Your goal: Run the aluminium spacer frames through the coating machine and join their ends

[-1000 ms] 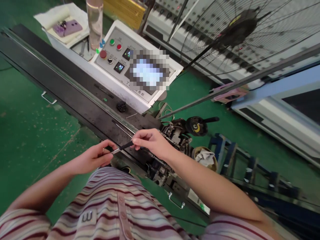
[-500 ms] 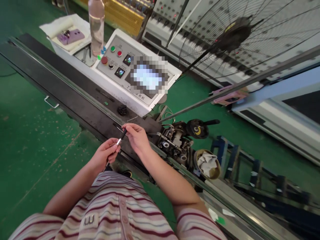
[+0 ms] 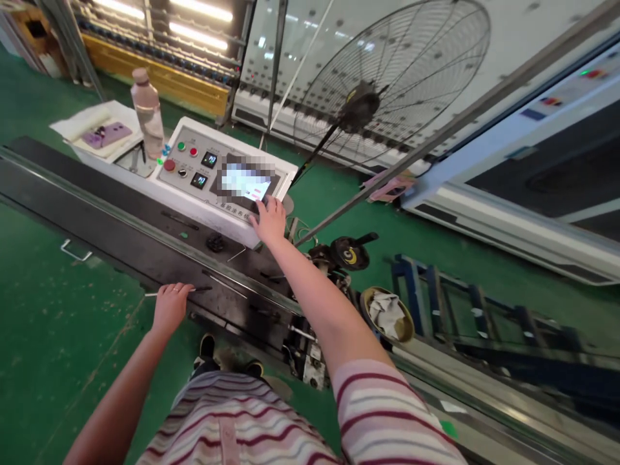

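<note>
Pressing: right hand (image 3: 269, 218) on one control panel (image 3: 194, 169) | left hand (image 3: 169, 303) grips one tool (image 3: 180, 291)

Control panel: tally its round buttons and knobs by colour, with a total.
On the control panel, beside the right hand:
Green buttons: 1
Red buttons: 2, one small and one larger at
Black knobs: 1
Total: 4

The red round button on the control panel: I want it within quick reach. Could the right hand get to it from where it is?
Probably yes. The right hand rests at the touchscreen; the red round button sits leftward on the same control panel, nothing between.
</note>
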A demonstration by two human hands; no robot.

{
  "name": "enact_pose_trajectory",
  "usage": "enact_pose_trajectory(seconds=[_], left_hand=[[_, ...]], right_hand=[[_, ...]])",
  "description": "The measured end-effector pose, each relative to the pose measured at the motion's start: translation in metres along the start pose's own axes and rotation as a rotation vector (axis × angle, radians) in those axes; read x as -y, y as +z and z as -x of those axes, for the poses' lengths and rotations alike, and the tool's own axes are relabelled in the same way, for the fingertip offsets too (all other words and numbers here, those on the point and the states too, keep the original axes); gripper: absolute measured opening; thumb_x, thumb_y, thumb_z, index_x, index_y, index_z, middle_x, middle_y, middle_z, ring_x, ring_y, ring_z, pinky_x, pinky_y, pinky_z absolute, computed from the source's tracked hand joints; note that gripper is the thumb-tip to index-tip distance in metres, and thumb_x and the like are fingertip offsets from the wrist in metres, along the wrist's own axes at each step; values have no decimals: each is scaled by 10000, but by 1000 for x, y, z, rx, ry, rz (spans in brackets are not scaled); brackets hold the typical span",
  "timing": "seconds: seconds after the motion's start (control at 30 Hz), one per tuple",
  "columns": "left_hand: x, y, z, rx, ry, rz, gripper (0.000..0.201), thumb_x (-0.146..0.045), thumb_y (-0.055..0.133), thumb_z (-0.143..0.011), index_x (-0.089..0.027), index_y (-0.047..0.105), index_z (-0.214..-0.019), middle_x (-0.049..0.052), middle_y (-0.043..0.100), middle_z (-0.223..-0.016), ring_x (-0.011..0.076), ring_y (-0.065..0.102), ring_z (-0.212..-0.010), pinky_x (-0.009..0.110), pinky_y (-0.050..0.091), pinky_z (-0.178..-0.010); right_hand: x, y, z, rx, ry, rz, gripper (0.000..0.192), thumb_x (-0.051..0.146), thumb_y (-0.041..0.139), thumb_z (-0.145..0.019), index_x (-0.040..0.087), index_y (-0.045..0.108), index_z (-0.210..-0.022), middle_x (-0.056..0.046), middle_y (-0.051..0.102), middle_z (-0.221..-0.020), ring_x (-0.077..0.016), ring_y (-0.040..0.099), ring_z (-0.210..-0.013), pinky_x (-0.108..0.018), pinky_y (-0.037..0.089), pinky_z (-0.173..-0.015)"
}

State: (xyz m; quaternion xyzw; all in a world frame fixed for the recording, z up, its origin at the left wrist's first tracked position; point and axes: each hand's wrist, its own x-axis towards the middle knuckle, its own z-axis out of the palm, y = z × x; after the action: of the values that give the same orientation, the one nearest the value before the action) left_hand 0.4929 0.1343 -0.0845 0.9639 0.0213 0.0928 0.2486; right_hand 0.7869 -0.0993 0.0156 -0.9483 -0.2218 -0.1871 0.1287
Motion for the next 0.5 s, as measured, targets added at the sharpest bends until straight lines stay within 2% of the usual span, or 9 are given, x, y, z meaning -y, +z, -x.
enact_pose_trajectory(seconds=[0.07, 0.17, 0.23, 0.3, 0.37, 0.4, 0.5], left_hand=[[12, 3, -15, 6, 94, -136, 366, -133, 405, -949, -234, 669, -1181, 105, 698, -1090, 302, 584, -1096, 582, 282, -1120], [27, 10, -36, 27, 156, -193, 381, -107, 418, -931, -244, 674, -1177, 100, 701, -1134, 312, 559, -1179, 639, 168, -1169], [32, 14, -46, 31, 153, -183, 399, -96, 412, -927, -243, 671, -1192, 103, 686, -1203, 315, 532, -1237, 645, 152, -1174], [33, 16, -53, 5, 125, -142, 424, -89, 409, -923, -244, 653, -1233, 101, 652, -1291, 316, 500, -1290, 642, 161, -1173], [27, 17, -55, -64, 77, -62, 423, -108, 420, -927, -242, 637, -1265, 100, 623, -1336, 312, 492, -1301, 618, 213, -1164], [22, 17, -55, -111, 52, 0, 404, -133, 433, -933, -236, 637, -1266, 104, 618, -1334, 307, 503, -1284, 590, 262, -1151], [-2, 20, -48, -239, -10, 248, 319, -242, 487, -954, -219, 659, -1221, 120, 623, -1273, 280, 544, -1208, 488, 386, -1091]], right_hand=[[-5, 4, -15, -21, -19, 28, 494, 339, 543, -954, 159, 529, -1413, -183, 352, -1537, -374, 246, -1415, -598, 249, -1137], [-10, 4, -33, 21, -115, 57, 430, 282, 523, -966, 134, 566, -1367, -190, 391, -1517, -354, 247, -1431, -610, 198, -1163], [-12, -5, -40, 42, -169, 50, 381, 275, 539, -962, 120, 617, -1301, -189, 423, -1494, -346, 259, -1431, -608, 191, -1176], [-12, -24, -35, 9, -149, -12, 344, 310, 559, -958, 131, 662, -1233, -183, 452, -1466, -350, 311, -1401, -605, 251, -1156], [-13, -52, -11, -72, -135, -122, 332, 337, 558, -961, 161, 675, -1216, -168, 500, -1415, -334, 397, -1340, -575, 341, -1114], [-14, -69, 10, -116, -161, -178, 325, 333, 556, -963, 182, 670, -1226, -152, 532, -1380, -312, 440, -1305, -544, 377, -1097], [-35, -117, 106, -239, -184, -252, 221, 278, 576, -951, 252, 704, -1129, -87, 607, -1295, -267, 516, -1250, -493, 414, -1074]])
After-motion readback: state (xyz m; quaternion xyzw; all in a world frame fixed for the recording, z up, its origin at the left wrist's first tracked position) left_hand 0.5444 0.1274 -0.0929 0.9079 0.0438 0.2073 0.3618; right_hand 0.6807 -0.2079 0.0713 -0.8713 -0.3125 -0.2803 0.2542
